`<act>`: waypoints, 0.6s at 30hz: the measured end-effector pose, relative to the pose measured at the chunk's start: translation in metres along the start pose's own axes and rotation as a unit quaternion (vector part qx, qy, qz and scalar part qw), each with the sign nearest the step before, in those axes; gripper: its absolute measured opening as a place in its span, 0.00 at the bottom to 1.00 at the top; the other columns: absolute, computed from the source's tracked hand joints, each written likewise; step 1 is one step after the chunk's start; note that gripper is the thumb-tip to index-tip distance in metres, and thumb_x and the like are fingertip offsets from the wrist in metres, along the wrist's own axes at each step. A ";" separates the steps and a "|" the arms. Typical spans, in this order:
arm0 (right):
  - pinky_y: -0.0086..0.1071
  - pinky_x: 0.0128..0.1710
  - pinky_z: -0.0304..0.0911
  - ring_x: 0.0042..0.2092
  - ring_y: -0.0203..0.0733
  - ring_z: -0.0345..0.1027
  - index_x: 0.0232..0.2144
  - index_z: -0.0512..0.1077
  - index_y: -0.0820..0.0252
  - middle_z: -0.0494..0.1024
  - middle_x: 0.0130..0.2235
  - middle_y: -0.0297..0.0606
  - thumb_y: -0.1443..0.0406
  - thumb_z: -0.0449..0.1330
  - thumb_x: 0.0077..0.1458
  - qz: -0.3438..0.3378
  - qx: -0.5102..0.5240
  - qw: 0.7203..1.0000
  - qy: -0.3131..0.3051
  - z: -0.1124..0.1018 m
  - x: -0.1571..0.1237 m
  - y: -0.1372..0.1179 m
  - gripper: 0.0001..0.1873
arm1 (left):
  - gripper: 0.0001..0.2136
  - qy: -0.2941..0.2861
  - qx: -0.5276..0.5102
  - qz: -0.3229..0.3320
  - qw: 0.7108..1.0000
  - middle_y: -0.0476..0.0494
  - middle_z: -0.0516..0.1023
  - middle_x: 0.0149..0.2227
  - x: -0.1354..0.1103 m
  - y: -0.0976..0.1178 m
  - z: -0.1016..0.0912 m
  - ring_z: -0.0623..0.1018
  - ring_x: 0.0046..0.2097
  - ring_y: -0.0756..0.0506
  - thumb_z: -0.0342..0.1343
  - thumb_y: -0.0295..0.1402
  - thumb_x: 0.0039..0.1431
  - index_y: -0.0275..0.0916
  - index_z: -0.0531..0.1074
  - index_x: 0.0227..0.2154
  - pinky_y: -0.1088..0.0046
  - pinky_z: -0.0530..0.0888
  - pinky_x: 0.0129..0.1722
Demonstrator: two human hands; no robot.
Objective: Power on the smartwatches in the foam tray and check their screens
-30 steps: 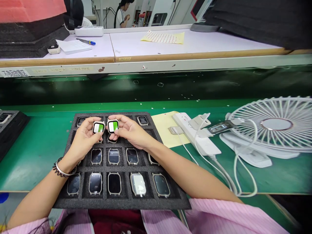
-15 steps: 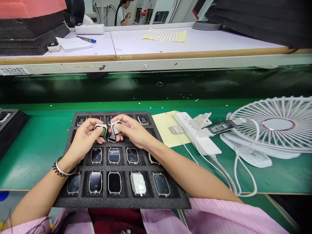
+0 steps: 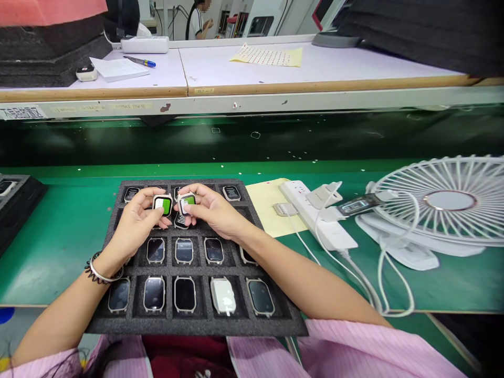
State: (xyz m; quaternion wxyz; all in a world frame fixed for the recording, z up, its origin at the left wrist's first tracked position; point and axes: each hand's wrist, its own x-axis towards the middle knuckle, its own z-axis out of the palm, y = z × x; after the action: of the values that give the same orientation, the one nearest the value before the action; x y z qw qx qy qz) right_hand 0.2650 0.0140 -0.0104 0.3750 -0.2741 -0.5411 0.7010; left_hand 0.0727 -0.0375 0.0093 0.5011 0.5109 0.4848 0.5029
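Observation:
My left hand [image 3: 139,216] grips a smartwatch [image 3: 162,203] without a strap, thumb against its lit screen of white and green. Close on its right, my right hand [image 3: 210,209] pinches a second strapless smartwatch [image 3: 186,201], whose screen is also white and green, partly under the thumb. Both are held above a black foam tray [image 3: 197,328] with rows of square pockets. Several watch bodies lie in it, among them a dark-screened watch [image 3: 185,295] and a white-faced one [image 3: 223,296]. A watch with lines of text [image 3: 181,220] sits just below my right fingers. My hands hide some pockets.
Right of the tray, a white power strip [image 3: 321,218] with chargers and cables lies by yellow paper [image 3: 263,210] and a charging puck [image 3: 285,209]. A white fan [image 3: 444,205] stands farther right. Another foam tray [image 3: 23,205] is at left. A raised shelf [image 3: 212,71] runs behind.
The screens of both held watches have changed to larger white and green areas. My hands have barely moved; the left watch is turned slightly more toward me.

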 end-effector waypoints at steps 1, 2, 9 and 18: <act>0.24 0.26 0.64 0.27 0.30 0.72 0.45 0.67 0.58 0.79 0.37 0.32 0.69 0.64 0.52 0.000 0.000 1.000 -0.002 0.000 0.000 0.001 0.17 | 0.18 0.000 -0.001 0.000 1.000 0.47 0.77 0.40 0.000 0.000 0.000 0.80 0.28 0.52 0.62 0.32 0.54 0.38 0.68 0.47 0.75 0.80 0.30; 0.24 0.26 0.65 0.27 0.30 0.72 0.45 0.67 0.58 0.79 0.37 0.33 0.69 0.64 0.52 -0.001 0.000 1.000 -0.004 0.000 0.000 0.001 0.18 | 0.18 -0.001 -0.003 0.001 1.000 0.47 0.77 0.40 0.000 0.000 0.000 0.80 0.28 0.52 0.62 0.32 0.54 0.38 0.68 0.47 0.75 0.80 0.31; 0.25 0.28 0.66 0.28 0.30 0.72 0.46 0.66 0.57 0.78 0.38 0.33 0.70 0.65 0.50 -0.007 -0.005 1.000 -0.013 0.000 0.000 -0.001 0.20 | 0.20 -0.015 -0.019 0.008 1.000 0.47 0.76 0.41 0.001 0.000 0.001 0.80 0.29 0.52 0.62 0.29 0.53 0.38 0.67 0.48 0.76 0.80 0.32; 0.26 0.31 0.66 0.33 0.34 0.70 0.44 0.66 0.55 0.77 0.37 0.33 0.68 0.68 0.48 -0.023 -0.012 1.000 0.007 0.001 0.000 -0.001 0.21 | 0.19 -0.023 -0.020 0.008 0.999 0.47 0.76 0.41 0.000 0.001 0.001 0.81 0.30 0.51 0.64 0.29 0.51 0.38 0.68 0.47 0.75 0.81 0.33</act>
State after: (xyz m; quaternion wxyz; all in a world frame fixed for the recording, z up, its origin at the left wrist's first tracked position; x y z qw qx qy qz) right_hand 0.2646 0.0137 -0.0089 0.3921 -0.2707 -0.5527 0.6837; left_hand 0.0741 -0.0376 0.0099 0.5180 0.5159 0.4586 0.5052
